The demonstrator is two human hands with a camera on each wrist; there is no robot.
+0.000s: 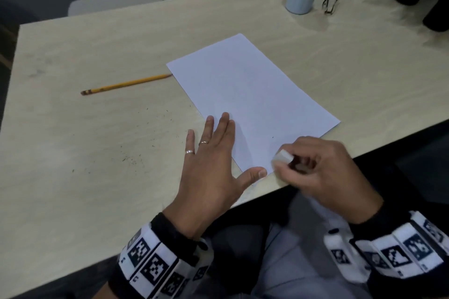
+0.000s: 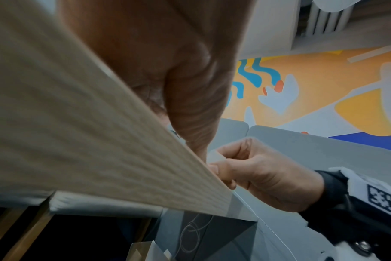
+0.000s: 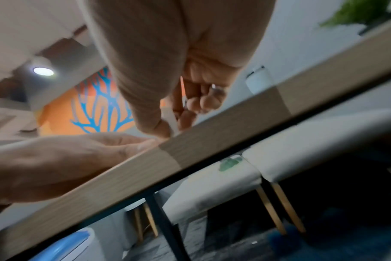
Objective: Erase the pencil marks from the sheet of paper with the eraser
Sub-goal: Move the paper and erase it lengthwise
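Two hands are at the near corner of the paper (image 1: pixel 250 94): my left hand (image 1: pixel 211 165) lies flat with fingers straight and spread, fingers and thumb tip pressing the sheet to the bench (image 1: pixel 97 39), while my right hand (image 1: pixel 323 172) pinches the eraser (image 1: pixel 282 156) between thumb and curled fingers at the sheet's near edge. The paper's long axis runs diagonally, from the far left down toward me at the right. A pencil (image 1: pixel 126 84) lies left of it, tip pointing at the sheet's far-left edge.

No legible txt anywhere; wristbands (image 1: pixel 155 264) carry only square code markers.
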